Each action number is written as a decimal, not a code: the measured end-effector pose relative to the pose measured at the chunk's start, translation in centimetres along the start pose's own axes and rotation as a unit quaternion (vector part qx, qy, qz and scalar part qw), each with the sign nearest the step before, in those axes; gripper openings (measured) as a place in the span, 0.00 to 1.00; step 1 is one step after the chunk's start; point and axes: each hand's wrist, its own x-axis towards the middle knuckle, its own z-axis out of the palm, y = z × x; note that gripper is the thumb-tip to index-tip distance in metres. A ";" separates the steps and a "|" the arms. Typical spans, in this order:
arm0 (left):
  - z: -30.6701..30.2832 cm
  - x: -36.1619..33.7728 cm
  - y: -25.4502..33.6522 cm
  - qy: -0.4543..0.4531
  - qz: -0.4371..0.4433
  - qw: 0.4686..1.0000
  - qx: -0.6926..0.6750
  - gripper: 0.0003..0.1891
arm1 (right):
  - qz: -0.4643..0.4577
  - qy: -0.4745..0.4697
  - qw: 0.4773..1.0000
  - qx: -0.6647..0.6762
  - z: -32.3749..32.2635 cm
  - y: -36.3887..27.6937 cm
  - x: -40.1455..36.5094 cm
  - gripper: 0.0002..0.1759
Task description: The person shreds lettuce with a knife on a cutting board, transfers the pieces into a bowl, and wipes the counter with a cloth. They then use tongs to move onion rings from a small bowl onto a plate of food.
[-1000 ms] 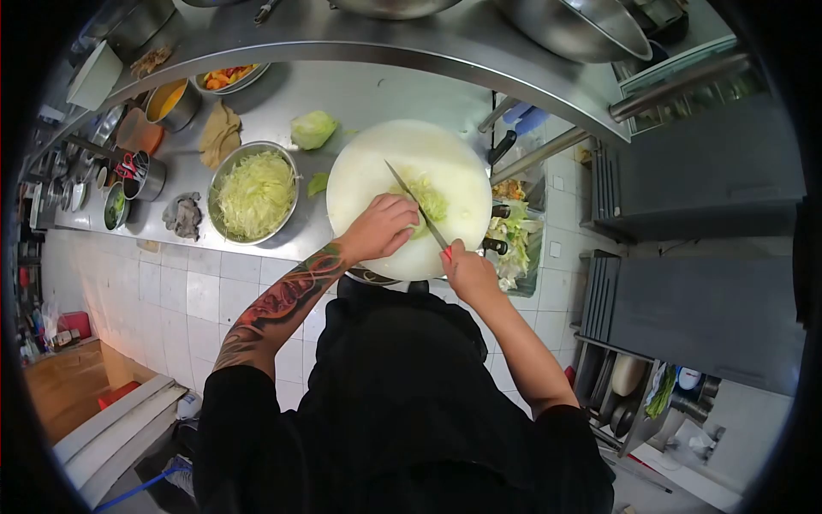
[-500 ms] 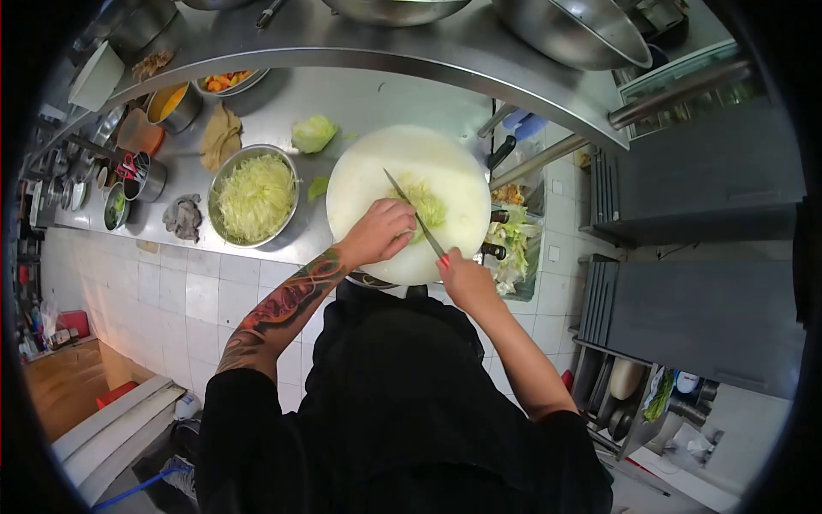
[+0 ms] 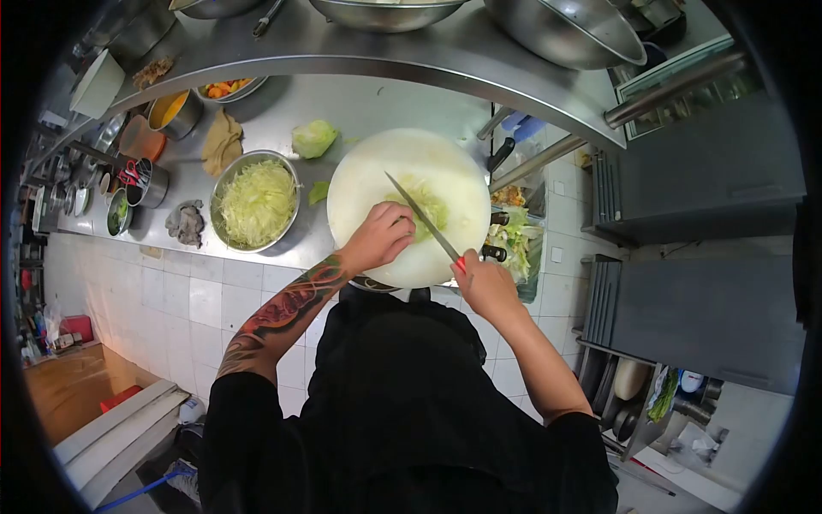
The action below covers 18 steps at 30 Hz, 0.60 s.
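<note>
My right hand is closed round the red handle of a kitchen knife. Its blade slants up and left across the round white cutting board. Close to the blade's left side, my left hand has its fingers curled down on a piece of cabbage, mostly hidden beneath them. Shredded cabbage lies on the board, to the right of the blade and around it. A metal bowl heaped with cabbage shreds stands left of the board. Behind it sits a cut chunk of cabbage.
A loose leaf lies by the board. Two cloths, a grey one and a tan one, are on the steel counter. A steel shelf overhangs the back. Right of the board is a bin of cabbage scraps.
My right hand has moved right and slightly down, drawing the knife back with it. My left hand stays at nearly the same spot on the cabbage.
</note>
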 end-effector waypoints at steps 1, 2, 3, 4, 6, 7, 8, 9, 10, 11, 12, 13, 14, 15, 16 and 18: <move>0.3 -0.1 -0.1 0.001 -0.001 1.000 -0.002 0.11 | 0.001 -0.002 1.000 -0.001 -0.3 0.0 -1.0 0.19; 0.6 -0.2 -0.1 -0.003 -0.002 1.000 0.005 0.11 | -0.003 0.006 1.000 -0.007 -0.4 0.1 -1.9 0.18; 0.7 -0.2 0.0 -0.007 -0.004 1.000 0.012 0.11 | -0.007 0.013 1.000 -0.013 -0.4 0.2 -2.4 0.18; 0.6 -0.2 0.0 -0.008 -0.006 1.000 0.011 0.11 | -0.007 0.010 1.000 -0.013 -0.2 0.2 -2.4 0.18; -0.2 -0.3 -0.1 -0.029 -0.007 1.000 0.001 0.11 | 0.011 0.003 1.000 -0.003 0.7 -0.2 -2.0 0.18; -0.2 -0.3 -0.3 -0.030 -0.006 1.000 0.001 0.11 | 0.012 0.003 1.000 -0.002 2.4 0.2 -0.8 0.18; -0.2 -0.1 -0.4 -0.036 -0.001 0.999 0.002 0.11 | 0.005 0.006 1.000 0.001 4.9 1.1 1.4 0.18; -0.3 -0.1 -0.4 -0.041 0.004 0.999 0.005 0.10 | -0.004 0.009 1.000 0.004 6.1 1.6 2.6 0.18; -0.5 0.0 -0.6 -0.039 0.003 0.999 0.008 0.10 | 0.006 -0.001 1.000 0.002 4.0 0.7 2.3 0.19; -0.7 -0.1 -0.5 -0.050 0.003 0.999 0.002 0.11 | 0.006 -0.002 1.000 0.005 1.9 -0.3 1.3 0.19; -0.7 -0.1 -0.5 -0.059 0.005 0.998 -0.004 0.11 | 0.021 -0.024 0.999 -0.003 -0.2 -1.1 -0.1 0.19; -0.7 -0.1 -0.5 -0.056 0.005 0.998 -0.004 0.11 | 0.036 -0.046 0.998 -0.013 -1.2 -1.4 -1.0 0.20; -0.5 -0.1 -0.5 -0.044 0.003 0.999 -0.004 0.11 | 0.047 -0.051 0.998 -0.003 -0.3 -1.4 -0.8 0.20; -0.3 -0.2 -0.5 -0.034 0.000 0.999 -0.005 0.11 | 0.048 -0.051 0.998 -0.004 1.8 -1.0 0.3 0.20; -0.2 -0.3 -0.5 -0.034 0.001 0.999 -0.006 0.11 | 0.028 -0.030 0.999 -0.001 4.4 -0.2 1.9 0.20; -0.4 -0.4 -0.7 -0.036 0.000 0.999 -0.023 0.10 | -0.001 -0.001 1.000 0.005 4.8 0.2 2.9 0.19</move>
